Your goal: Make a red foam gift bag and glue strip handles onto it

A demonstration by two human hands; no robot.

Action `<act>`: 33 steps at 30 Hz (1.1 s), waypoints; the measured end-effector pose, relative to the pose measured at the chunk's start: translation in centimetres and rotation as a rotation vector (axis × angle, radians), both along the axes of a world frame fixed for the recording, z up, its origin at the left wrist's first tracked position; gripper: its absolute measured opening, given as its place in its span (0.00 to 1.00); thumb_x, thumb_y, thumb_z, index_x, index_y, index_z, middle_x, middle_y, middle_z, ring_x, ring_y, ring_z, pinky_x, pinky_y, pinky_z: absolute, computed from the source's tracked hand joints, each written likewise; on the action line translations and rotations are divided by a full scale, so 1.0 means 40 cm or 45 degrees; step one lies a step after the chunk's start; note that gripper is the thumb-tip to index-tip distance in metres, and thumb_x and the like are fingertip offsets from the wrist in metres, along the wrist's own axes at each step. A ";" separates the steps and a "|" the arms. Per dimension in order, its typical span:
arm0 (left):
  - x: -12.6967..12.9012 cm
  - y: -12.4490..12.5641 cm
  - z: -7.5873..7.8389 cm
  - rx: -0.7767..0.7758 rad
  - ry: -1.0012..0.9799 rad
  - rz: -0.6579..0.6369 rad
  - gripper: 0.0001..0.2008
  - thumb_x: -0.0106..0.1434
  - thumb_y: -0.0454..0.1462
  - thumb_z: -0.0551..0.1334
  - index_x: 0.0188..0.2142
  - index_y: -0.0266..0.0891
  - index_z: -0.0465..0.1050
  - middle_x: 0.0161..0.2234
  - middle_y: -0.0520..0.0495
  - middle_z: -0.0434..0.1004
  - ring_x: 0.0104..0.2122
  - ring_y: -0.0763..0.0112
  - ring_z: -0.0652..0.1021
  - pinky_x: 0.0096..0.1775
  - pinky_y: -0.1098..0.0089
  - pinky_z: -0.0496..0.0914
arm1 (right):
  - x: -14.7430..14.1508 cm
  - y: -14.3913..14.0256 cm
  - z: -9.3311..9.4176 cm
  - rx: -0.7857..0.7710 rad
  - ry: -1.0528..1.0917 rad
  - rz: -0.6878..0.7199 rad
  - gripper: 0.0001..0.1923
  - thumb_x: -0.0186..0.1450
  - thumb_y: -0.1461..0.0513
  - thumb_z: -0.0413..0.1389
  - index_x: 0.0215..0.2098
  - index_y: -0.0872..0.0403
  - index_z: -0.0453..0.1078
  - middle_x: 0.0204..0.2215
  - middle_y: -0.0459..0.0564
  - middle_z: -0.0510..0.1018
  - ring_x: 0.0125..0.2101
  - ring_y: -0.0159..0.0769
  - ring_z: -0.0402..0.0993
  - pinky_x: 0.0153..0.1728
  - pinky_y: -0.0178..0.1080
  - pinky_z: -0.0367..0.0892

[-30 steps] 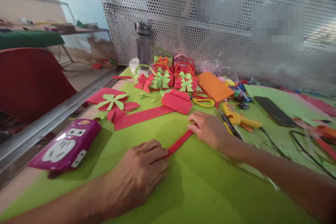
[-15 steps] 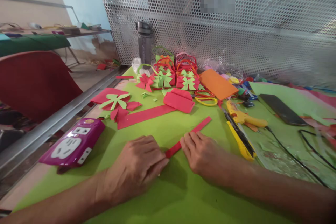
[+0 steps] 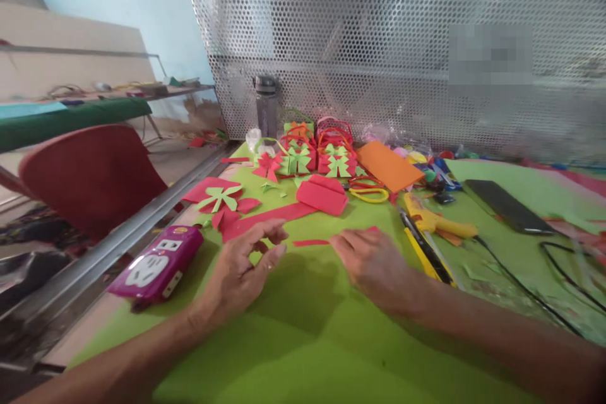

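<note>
I see my left hand point(image 3: 250, 268) loosely parted, empty; my right hand point(image 3: 372, 265) bunched on a narrow red paper strip point(image 3: 310, 242) jutting leftward past its fingertips.

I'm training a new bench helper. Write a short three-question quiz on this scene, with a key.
1. Which hand touches the narrow red paper strip: A) left only, B) right only, C) both?
2. True or false: the purple power socket block lies to the right of the yellow glue gun.
3. Fill in the colour: the flat sheet just right of the small paper bags is ____.

Key: 1. B; the right hand. 2. False; it lies to the left. 3. Orange.
</note>
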State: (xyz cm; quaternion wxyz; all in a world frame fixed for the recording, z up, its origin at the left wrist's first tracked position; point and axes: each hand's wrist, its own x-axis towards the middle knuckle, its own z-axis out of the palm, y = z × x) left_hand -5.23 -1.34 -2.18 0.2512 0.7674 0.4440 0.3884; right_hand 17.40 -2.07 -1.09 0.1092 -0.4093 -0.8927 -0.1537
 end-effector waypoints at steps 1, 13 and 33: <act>0.003 0.000 0.003 -0.066 -0.016 -0.010 0.17 0.62 0.41 0.56 0.49 0.38 0.67 0.41 0.45 0.76 0.37 0.68 0.76 0.35 0.71 0.72 | 0.002 0.001 0.012 -0.096 0.209 -0.023 0.09 0.59 0.73 0.48 0.29 0.58 0.68 0.23 0.49 0.72 0.23 0.32 0.66 0.23 0.35 0.57; 0.129 -0.003 0.138 -0.579 -0.363 -0.519 0.20 0.63 0.47 0.53 0.24 0.34 0.71 0.21 0.48 0.73 0.25 0.69 0.74 0.32 0.68 0.69 | -0.028 -0.020 0.052 -1.562 1.710 0.063 0.15 0.53 0.53 0.60 0.23 0.57 0.68 0.17 0.45 0.73 0.20 0.30 0.72 0.25 0.34 0.68; 0.133 0.004 0.085 -0.668 -0.209 -0.527 0.09 0.62 0.40 0.53 0.31 0.36 0.66 0.20 0.53 0.68 0.17 0.79 0.65 0.22 0.76 0.61 | 0.007 0.005 0.061 -0.832 1.371 -0.018 0.07 0.58 0.60 0.56 0.26 0.56 0.68 0.18 0.43 0.70 0.21 0.29 0.64 0.23 0.32 0.60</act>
